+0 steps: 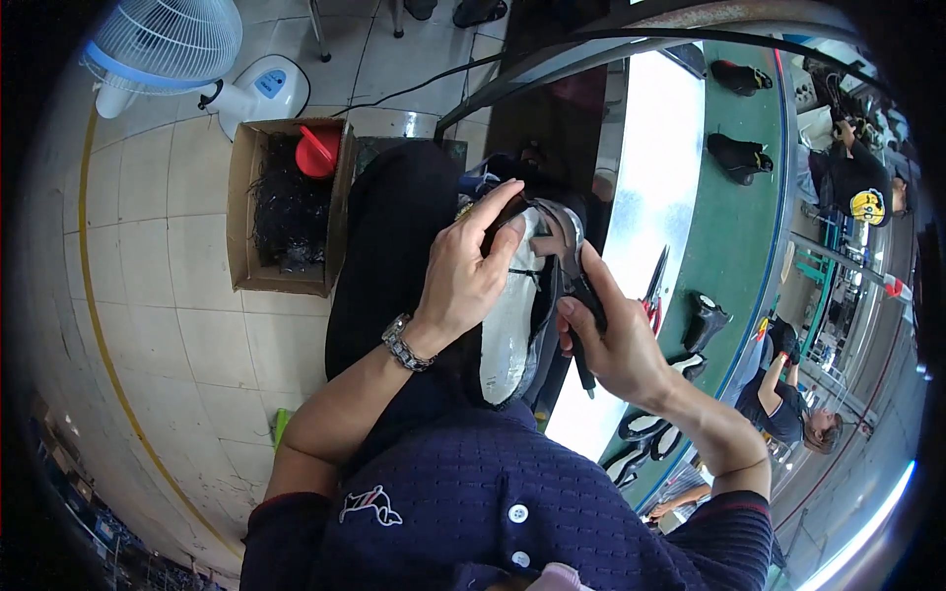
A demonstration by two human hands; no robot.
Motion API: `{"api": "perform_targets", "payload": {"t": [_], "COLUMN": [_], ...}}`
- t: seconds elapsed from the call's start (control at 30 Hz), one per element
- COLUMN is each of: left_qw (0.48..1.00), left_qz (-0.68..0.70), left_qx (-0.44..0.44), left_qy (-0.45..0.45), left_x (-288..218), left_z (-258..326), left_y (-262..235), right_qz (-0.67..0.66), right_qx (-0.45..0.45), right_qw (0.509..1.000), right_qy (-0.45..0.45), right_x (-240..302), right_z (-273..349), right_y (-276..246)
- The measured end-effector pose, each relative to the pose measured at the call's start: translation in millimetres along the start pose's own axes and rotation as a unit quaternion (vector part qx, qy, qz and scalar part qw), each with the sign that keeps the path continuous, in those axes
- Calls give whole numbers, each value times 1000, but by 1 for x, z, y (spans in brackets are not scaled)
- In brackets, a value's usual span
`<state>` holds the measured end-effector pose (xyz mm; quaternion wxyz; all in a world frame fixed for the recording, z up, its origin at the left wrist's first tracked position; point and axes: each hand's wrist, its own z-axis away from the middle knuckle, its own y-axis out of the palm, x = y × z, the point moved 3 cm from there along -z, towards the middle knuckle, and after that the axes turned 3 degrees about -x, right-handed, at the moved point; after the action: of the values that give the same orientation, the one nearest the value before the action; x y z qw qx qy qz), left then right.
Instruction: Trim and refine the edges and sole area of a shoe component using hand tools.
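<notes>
Shoe (501, 350) with a black upper lies pale underside up over my lap, at the centre of the frame, its long side running roughly up and down the view. A thin dark cord or strip crosses the underside above the middle. My left hand (468, 276) holds the upper end of it, index finger stretched out along the edge and thumb pressed near the pale face; I cannot tell how the hidden fingers lie. My right hand (616, 340) is wrapped round the dark handles of steel-headed pincers (562, 231), whose curved head sits at the shoe's upper right edge; whether the jaws pinch any material I cannot tell.

A metal-link wristwatch (407, 345) circles my left wrist. Left of my dark trousers (382, 236), a cardboard box (238, 217) holds black scraps and a red container (316, 152). In the upper left corner is a white and blue fan (163, 44).

On the right, red-handled scissors (652, 310) lie by a green belt (731, 222), which carries black shoes, one (739, 158) in the upper right. Two co-workers, one (788, 404) in a dark shirt, are at the far right.
</notes>
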<state>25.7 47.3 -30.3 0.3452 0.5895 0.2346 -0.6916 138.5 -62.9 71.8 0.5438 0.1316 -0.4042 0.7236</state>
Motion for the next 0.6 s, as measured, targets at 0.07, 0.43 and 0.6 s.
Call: {"api": "perform_targets", "payload": {"t": [0.07, 0.43, 0.6], "left_qw": [998, 950, 910], "left_qz": [-24, -196, -290], "left_qx": [-27, -18, -15], "left_qy": [45, 242, 297], "left_x": [2, -19, -19], "left_z": [1, 11, 10], "left_y": [-1, -18, -20], "right_qz": [10, 184, 255], "right_qx": [-24, -50, -17], "right_qw": [999, 980, 966], "right_qy": [-25, -59, -46], "right_x": [-11, -11, 31], "right_z": [1, 15, 13], "right_y": [8, 1, -31]}}
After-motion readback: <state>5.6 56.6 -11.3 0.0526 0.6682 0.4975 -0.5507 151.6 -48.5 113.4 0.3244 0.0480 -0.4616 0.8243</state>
